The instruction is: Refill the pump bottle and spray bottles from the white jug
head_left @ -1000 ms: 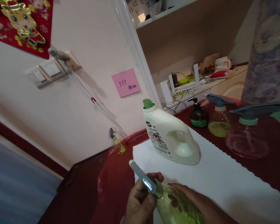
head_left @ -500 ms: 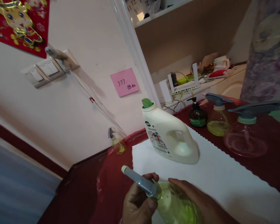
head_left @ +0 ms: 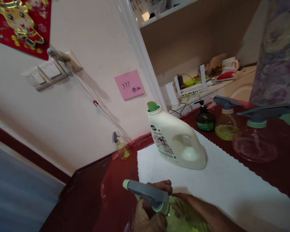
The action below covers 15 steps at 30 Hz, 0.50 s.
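A clear spray bottle (head_left: pixel 183 214) with yellow-green liquid and a grey trigger head is tilted at the bottom of the view, its pale green nozzle pointing left. My left hand (head_left: pixel 151 216) is closed around the spray head and collar, thumb in front and fingers behind. Along the bottle's right side lies my right hand (head_left: pixel 195 206), gripping its body; most of those fingers are hidden behind the bottle. Beyond both hands, a large cream jug (head_left: pixel 176 140) with a handle and a green spout stands upright on a white sheet (head_left: pixel 232 180).
On the right of the red-covered table stand a dark pump bottle (head_left: pixel 205 120), a spray bottle with yellow liquid (head_left: pixel 226 129) and one with pink liquid (head_left: pixel 255 146). A small spray bottle (head_left: pixel 122 149) stands by the wall at the left corner. A router (head_left: pixel 192 91) sits behind.
The spray bottle has turned and dipped slightly, so its head shows more from the side. My left hand has moved a little down and right with it. The jug has stayed put.
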Tool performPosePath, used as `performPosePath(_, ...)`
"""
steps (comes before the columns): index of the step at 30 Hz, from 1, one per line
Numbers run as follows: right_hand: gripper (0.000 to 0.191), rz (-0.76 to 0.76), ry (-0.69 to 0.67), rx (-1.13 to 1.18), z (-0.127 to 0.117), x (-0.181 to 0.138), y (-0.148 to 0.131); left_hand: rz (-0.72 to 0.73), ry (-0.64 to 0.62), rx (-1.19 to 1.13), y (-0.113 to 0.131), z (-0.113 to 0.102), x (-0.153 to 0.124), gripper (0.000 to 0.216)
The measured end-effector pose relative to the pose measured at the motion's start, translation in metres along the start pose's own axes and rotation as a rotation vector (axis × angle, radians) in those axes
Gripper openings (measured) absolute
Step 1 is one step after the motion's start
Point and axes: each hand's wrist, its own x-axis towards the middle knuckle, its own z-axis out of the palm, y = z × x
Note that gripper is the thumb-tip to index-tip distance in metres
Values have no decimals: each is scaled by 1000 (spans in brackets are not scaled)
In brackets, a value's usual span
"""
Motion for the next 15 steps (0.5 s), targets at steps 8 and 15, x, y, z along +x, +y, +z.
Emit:
performPosePath(8, 64, -76, 3, 69, -1, 2, 3, -193, -124, -252, 3, -5, -5, 45)
performPosePath(15, 73, -82, 47, -97, -7, -1, 11, -56, 119, -71, 1, 0, -1, 38)
